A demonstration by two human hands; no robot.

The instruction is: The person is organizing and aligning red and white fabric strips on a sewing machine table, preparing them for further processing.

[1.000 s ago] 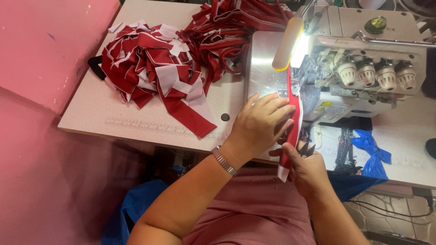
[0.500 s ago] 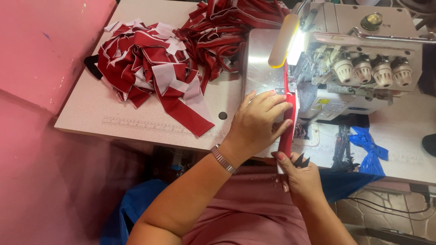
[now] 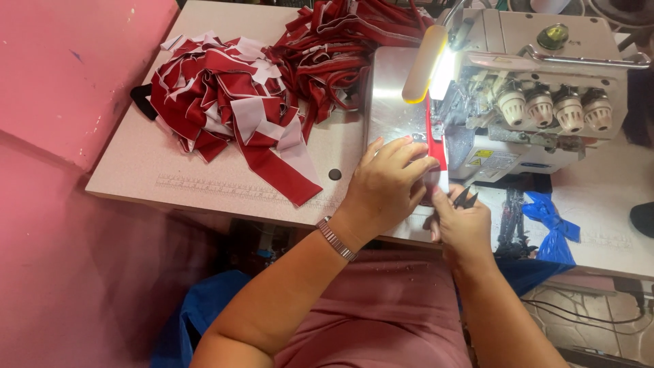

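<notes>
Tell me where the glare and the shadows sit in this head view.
Head view: the machine lamp blows out white, glaring off the metal plate; left hand and red strip are sharp and brightly lit; under the table it falls into dark shadow.

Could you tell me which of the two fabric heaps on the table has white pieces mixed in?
The left heap: red and white strips. The far heap looks all red.
</notes>
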